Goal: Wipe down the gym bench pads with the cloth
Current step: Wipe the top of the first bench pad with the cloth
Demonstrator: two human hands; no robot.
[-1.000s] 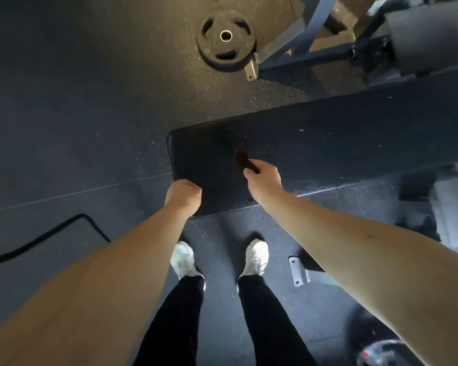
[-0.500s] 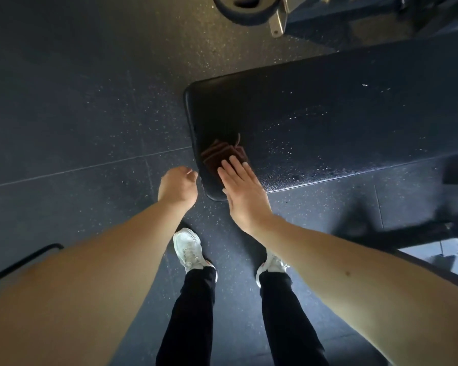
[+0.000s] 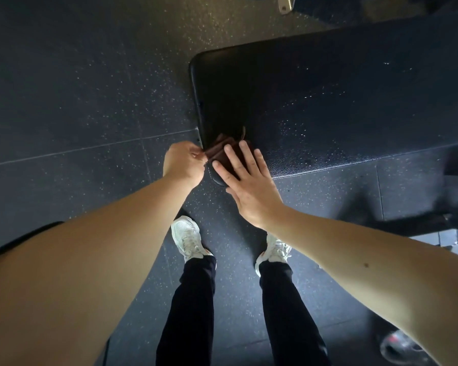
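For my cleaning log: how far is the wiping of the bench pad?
Done: nothing I can confirm. In hand: right hand presses the cloth flat on the bench pad's near corner; left hand pinches its edge. Left: droplets speckle the pad farther right.

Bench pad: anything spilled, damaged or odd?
No damage visible. Small wet-looking droplets speckle the bench pad right of the cloth, likely spray not yet wiped. The cloth sits bunched at the pad's near corner, pinched by the left hand, with the right hand flat on it.

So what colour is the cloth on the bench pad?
The cloth is dark reddish-brown, clearest in the head view, under the right hand.
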